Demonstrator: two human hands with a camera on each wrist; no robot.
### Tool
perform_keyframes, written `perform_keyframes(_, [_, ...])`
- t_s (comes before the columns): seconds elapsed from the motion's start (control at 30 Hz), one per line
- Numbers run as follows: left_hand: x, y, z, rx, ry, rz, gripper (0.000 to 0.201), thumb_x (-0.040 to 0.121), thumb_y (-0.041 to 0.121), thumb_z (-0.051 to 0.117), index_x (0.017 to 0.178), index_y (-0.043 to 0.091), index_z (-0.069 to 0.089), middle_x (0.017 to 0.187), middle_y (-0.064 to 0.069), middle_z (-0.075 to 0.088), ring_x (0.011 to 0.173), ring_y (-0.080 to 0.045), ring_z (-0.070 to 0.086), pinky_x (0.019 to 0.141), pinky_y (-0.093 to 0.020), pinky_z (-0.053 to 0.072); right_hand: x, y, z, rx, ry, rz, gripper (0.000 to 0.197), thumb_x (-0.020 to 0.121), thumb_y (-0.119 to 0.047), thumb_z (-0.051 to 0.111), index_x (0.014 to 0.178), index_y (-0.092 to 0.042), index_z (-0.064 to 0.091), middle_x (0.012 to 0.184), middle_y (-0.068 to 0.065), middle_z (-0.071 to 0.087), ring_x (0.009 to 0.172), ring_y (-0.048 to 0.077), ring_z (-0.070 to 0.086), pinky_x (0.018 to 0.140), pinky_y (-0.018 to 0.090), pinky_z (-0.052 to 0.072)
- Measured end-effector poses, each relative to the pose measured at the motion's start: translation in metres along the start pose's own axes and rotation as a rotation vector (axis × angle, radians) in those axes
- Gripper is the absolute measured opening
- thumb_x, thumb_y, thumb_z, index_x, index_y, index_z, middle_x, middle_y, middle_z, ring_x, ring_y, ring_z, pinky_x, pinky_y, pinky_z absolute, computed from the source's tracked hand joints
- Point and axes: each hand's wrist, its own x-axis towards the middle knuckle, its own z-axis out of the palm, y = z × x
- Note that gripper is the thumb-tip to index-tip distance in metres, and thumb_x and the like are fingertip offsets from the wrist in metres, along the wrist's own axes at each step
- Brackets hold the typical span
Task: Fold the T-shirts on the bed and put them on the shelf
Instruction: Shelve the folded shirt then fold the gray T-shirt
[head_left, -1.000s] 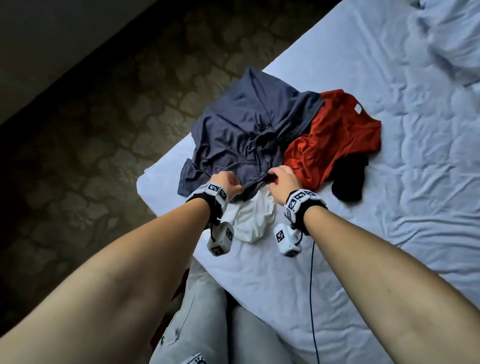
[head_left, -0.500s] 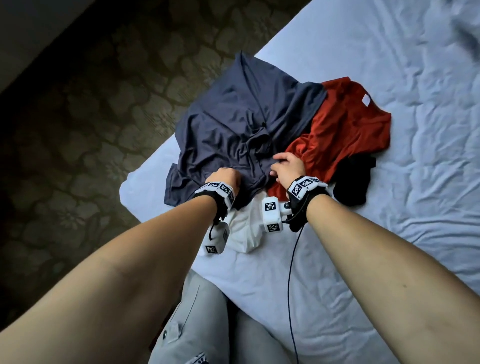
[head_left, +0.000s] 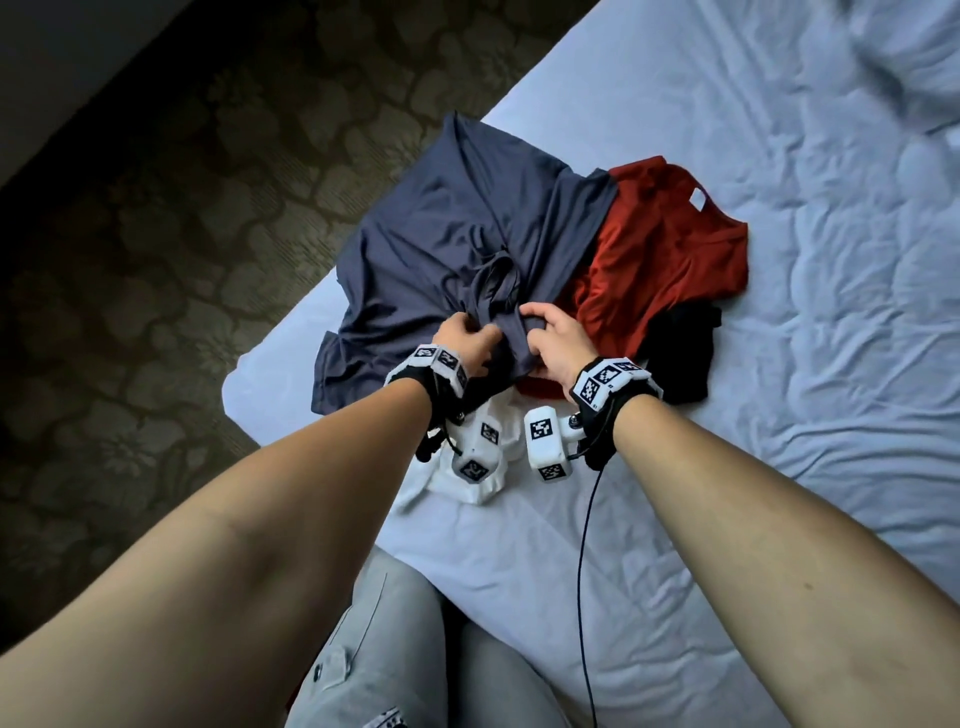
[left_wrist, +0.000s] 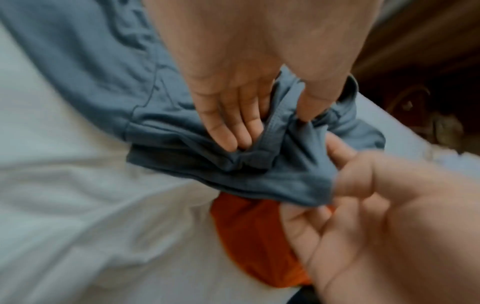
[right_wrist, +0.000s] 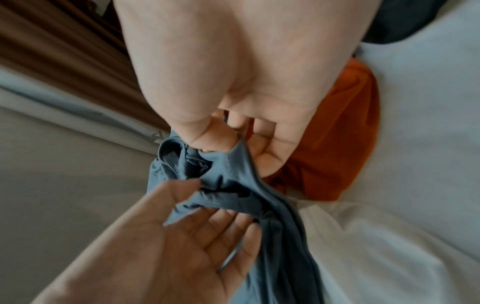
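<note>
My left hand (head_left: 464, 344) and right hand (head_left: 555, 344) both pinch the bunched near edge of the blue T-shirt (head_left: 441, 244) (crumpled, topmost) on the bed (head_left: 779, 364). Four garments: one blue, one red (head_left: 670, 249), one black (head_left: 680, 353), one white (head_left: 493, 467).

We see our left hand (left_wrist: 241, 88) reaching down from the top, its fingers (left_wrist: 226, 123) and thumb pinching a bunched, ribbed edge of the blue-grey T-shirt (left_wrist: 103, 61). Our right hand (left_wrist: 389, 216) comes in from the lower right and pinches the same shirt's near edge. Beneath that edge an orange-red T-shirt (left_wrist: 249, 236) lies on the white bed sheet (left_wrist: 78, 205). The picture is somewhat blurred.
</note>
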Motion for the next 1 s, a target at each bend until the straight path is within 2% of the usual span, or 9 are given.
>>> perform_keyframes(0.07, [-0.006, 0.003, 0.001, -0.212, -0.011, -0.067, 0.022, 0.091, 0.024, 0.061, 0.076, 0.016, 0.047, 0.071, -0.009, 0.053, 0.059, -0.017, 0.052, 0.060, -0.032, 0.052, -0.003, 0.004, -0.001, -0.057, -0.026, -0.010, 0.044, 0.065, -0.005, 0.047, 0.092, -0.036, 0.064, 0.074, 0.012, 0.053, 0.073, 0.024, 0.049, 0.074, 0.053, 0.054])
perform_keyframes(0.17, [-0.010, 0.005, -0.006, -0.127, 0.053, 0.047, 0.033, 0.093, 0.019, 0.059, 0.065, 0.014, 0.044, 0.060, -0.005, 0.045, 0.059, -0.020, 0.046, 0.062, -0.031, 0.047, -0.017, -0.001, -0.004, -0.087, -0.043, -0.012, 0.035, 0.066, -0.005, 0.049, 0.079, -0.033, 0.065, 0.074, 0.014, 0.054, 0.071, 0.025, 0.052, 0.072, 0.056, 0.055])
perform_keyframes(0.3, [-0.027, 0.018, -0.019, 0.111, 0.255, 0.190, 0.021, 0.097, 0.021, 0.048, 0.081, 0.007, 0.049, 0.082, -0.012, 0.053, 0.078, -0.022, 0.045, 0.073, -0.031, 0.036, -0.041, -0.017, -0.020, -0.145, 0.051, -0.085, 0.025, 0.082, -0.001, 0.053, 0.075, -0.024, 0.060, 0.068, 0.001, 0.061, 0.059, 0.016, 0.061, 0.060, 0.030, 0.056])
perform_keyframes(0.4, [-0.047, 0.033, -0.028, 0.052, 0.333, 0.220, 0.018, 0.098, 0.019, 0.042, 0.089, 0.005, 0.049, 0.091, -0.014, 0.052, 0.084, -0.021, 0.044, 0.073, -0.029, 0.031, -0.054, -0.021, -0.031, -0.247, 0.118, -0.131, 0.002, 0.067, -0.026, 0.064, 0.067, -0.026, 0.066, 0.065, -0.005, 0.069, 0.067, 0.017, 0.070, 0.074, 0.038, 0.060])
perform_keyframes(0.47, [-0.062, 0.044, -0.032, 0.033, 0.317, 0.263, 0.019, 0.098, 0.018, 0.043, 0.081, 0.011, 0.043, 0.085, -0.011, 0.049, 0.082, -0.020, 0.043, 0.071, -0.025, 0.028, -0.065, -0.028, -0.036, -0.325, 0.129, -0.151, 0.014, 0.060, -0.038, 0.064, 0.066, -0.026, 0.067, 0.068, -0.005, 0.071, 0.073, 0.020, 0.071, 0.077, 0.040, 0.059])
perform_keyframes(0.6, [-0.106, 0.068, -0.034, 0.102, 0.211, 0.436, 0.011, 0.093, 0.015, 0.054, 0.086, 0.008, 0.058, 0.079, -0.003, 0.053, 0.081, -0.016, 0.047, 0.071, -0.027, 0.037, -0.104, -0.043, -0.048, -0.561, 0.188, -0.217, 0.010, 0.080, -0.032, 0.065, 0.084, -0.024, 0.068, 0.093, 0.004, 0.072, 0.092, 0.028, 0.065, 0.080, 0.031, 0.052])
perform_keyframes(0.8, [-0.191, 0.100, -0.025, 0.245, 0.045, 0.633, 0.015, 0.085, 0.016, 0.066, 0.098, 0.012, 0.072, 0.091, -0.005, 0.065, 0.085, -0.013, 0.055, 0.074, -0.019, 0.038, -0.162, -0.072, -0.065, -0.532, 0.236, -0.562, 0.052, 0.077, -0.013, 0.067, 0.127, -0.015, 0.056, 0.133, 0.011, 0.050, 0.120, 0.030, 0.052, 0.104, 0.036, 0.039])
perform_keyframes(0.93, [-0.252, 0.123, -0.022, 0.240, -0.004, 0.684, 0.003, 0.074, 0.023, 0.070, 0.077, 0.022, 0.070, 0.075, -0.002, 0.064, 0.072, -0.011, 0.057, 0.068, -0.013, 0.045, -0.205, -0.098, -0.079, -0.592, 0.190, -0.622, 0.015, 0.086, -0.011, 0.057, 0.096, -0.014, 0.066, 0.108, 0.017, 0.066, 0.094, 0.027, 0.060, 0.076, 0.030, 0.041])
perform_keyframes(1.0, [-0.277, 0.133, -0.024, 0.253, -0.018, 0.736, 0.004, 0.065, 0.028, 0.068, 0.069, 0.028, 0.070, 0.076, -0.005, 0.068, 0.073, -0.013, 0.061, 0.078, -0.026, 0.053, -0.225, -0.106, -0.088, -0.580, 0.206, -0.571, 0.005, 0.090, -0.019, 0.054, 0.087, -0.018, 0.058, 0.094, 0.014, 0.067, 0.084, 0.030, 0.060, 0.066, 0.031, 0.037])
